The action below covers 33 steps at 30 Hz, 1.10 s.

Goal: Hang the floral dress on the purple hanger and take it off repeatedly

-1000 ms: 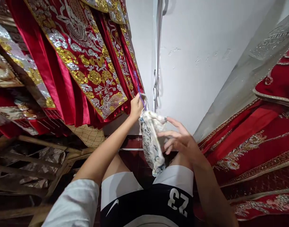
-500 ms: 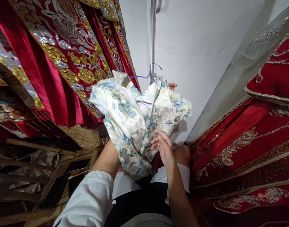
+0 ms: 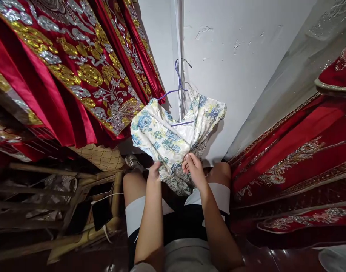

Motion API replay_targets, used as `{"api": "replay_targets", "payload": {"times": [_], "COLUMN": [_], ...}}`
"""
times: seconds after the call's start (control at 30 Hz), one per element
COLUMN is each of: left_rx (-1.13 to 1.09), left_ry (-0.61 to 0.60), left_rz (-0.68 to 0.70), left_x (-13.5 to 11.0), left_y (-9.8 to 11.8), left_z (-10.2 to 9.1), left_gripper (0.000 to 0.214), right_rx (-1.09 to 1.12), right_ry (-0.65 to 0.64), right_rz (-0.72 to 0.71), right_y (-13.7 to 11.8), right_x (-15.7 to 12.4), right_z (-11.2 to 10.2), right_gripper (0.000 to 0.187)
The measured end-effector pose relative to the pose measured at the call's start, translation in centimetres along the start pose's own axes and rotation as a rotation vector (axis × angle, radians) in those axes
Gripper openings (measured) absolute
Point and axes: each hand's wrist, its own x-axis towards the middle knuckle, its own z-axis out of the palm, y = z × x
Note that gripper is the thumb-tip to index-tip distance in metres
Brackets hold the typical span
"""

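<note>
A white garment with blue and yellow-green flowers [image 3: 164, 136] hangs in front of me on a purple hanger [image 3: 179, 77]. Its V neck faces me, and the hanger's lower bar shows across the opening. My left hand [image 3: 154, 170] grips the garment's left side edge, its fingers partly hidden and slightly blurred. At the crossed front, below the neckline, my right hand [image 3: 193, 166] has curled fingers pinching the floral cloth. The lower part of the garment hangs down between my knees.
Red embroidered costumes with gold and silver sequins [image 3: 90, 75] hang at left. More red beaded cloth [image 3: 286, 170] hangs at right, beside a sheer white fabric [image 3: 277, 87]. A wooden chair [image 3: 116, 196] with a phone [image 3: 101, 213] and white cable stands at lower left. Behind is a white wall [image 3: 232, 45].
My left hand has come down from behind the garment's shoulder to its left side. My right fingers have closed on the front. The garment now hangs straighter on its hanger.
</note>
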Motion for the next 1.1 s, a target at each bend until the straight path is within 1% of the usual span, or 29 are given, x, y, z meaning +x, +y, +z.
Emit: {"api": "replay_targets", "payload": {"times": [0.1,0.17,0.2,0.23,0.27,0.33,0.37,0.4,0.43,0.47,0.5,0.53,0.57,0.67,0.73,0.8,0.87,0.9,0.97,1.03,1.07,1.1], "left_rx": [-0.089,-0.076,-0.048,-0.001,0.066,0.230,0.304,0.360,0.401,0.431,0.452,0.467,0.475,0.472,0.492,0.544,0.620,0.676,0.802,0.906,0.937,0.945], "left_ry": [0.007,0.026,0.068,0.143,0.258,0.553,0.669,0.724,0.705,0.628,0.527,0.438,0.374,0.291,0.254,0.228,0.175,0.122,-0.015,-0.146,-0.197,-0.222], "left_rz": [-0.076,-0.065,-0.038,0.009,0.079,0.270,0.377,0.477,0.555,0.600,0.615,0.605,0.575,0.493,0.486,0.497,0.495,0.490,0.474,0.457,0.451,0.456], "left_x": [0.4,0.4,0.5,0.6,0.8,1.0,1.0,0.9,0.7,0.5,0.2,0.0,-0.2,-0.1,0.2,0.5,0.7,0.9,1.5,2.5,3.2,4.0], "left_y": [0.4,0.6,0.6,0.4,0.1,-1.0,-1.7,-2.5,-3.4,-4.2,-5.0,-5.7,-6.3,-6.7,-6.5,-6.2,-6.3,-6.4,-6.3,-5.2,-4.1,-2.6], "left_z": [0.0,-0.3,-0.5,-0.7,-0.7,-0.2,0.3,1.0,1.8,2.7,3.6,4.3,4.9,5.7,5.6,5.3,5.0,4.8,4.2,3.4,3.0,2.6], "left_gripper": [0.065,0.059,0.055,0.051,0.046,0.034,0.032,0.031,0.031,0.031,0.031,0.031,0.030,0.026,0.025,0.025,0.024,0.024,0.024,0.021,0.019,0.017], "right_rx": [0.075,0.094,0.091,0.086,0.082,0.081,0.081,0.078,0.070,0.057,0.040,0.017,-0.013,-0.153,-0.226,-0.220,-0.149,-0.117,-0.029,0.048,0.071,0.078], "right_ry": [0.062,0.105,0.124,0.144,0.168,0.207,0.214,0.203,0.181,0.150,0.120,0.097,0.080,0.012,-0.073,-0.121,-0.040,0.023,0.072,0.112,0.113,0.105], "right_rz": [0.031,0.015,0.000,-0.012,-0.020,-0.016,-0.005,0.010,0.026,0.038,0.045,0.045,0.040,0.033,0.075,0.100,0.030,0.013,-0.027,-0.062,-0.080,-0.093], "right_y": [-0.1,-0.1,-0.1,-0.1,-0.2,-0.3,-0.3,-0.3,-0.3,-0.2,-0.1,-0.1,-0.1,-1.1,-3.0,-6.0,-9.8,-11.7,-14.8,-16.4,-16.7,-16.6], "right_x": [0.3,0.5,0.5,0.5,0.5,0.5,0.4,0.4,0.3,0.3,0.2,0.2,0.2,1.1,2.8,5.6,9.1,10.8,13.7,15.1,15.2,15.0], "right_z": [0.4,0.7,0.7,0.7,0.7,0.6,0.6,0.6,0.7,0.9,1.0,1.2,1.2,0.6,0.0,-0.3,-0.1,0.2,1.1,1.8,2.1,2.3], "right_gripper": [0.045,0.042,0.039,0.037,0.035,0.032,0.031,0.030,0.029,0.028,0.027,0.025,0.024,0.022,0.023,0.026,0.023,0.024,0.023,0.024,0.025,0.027]}}
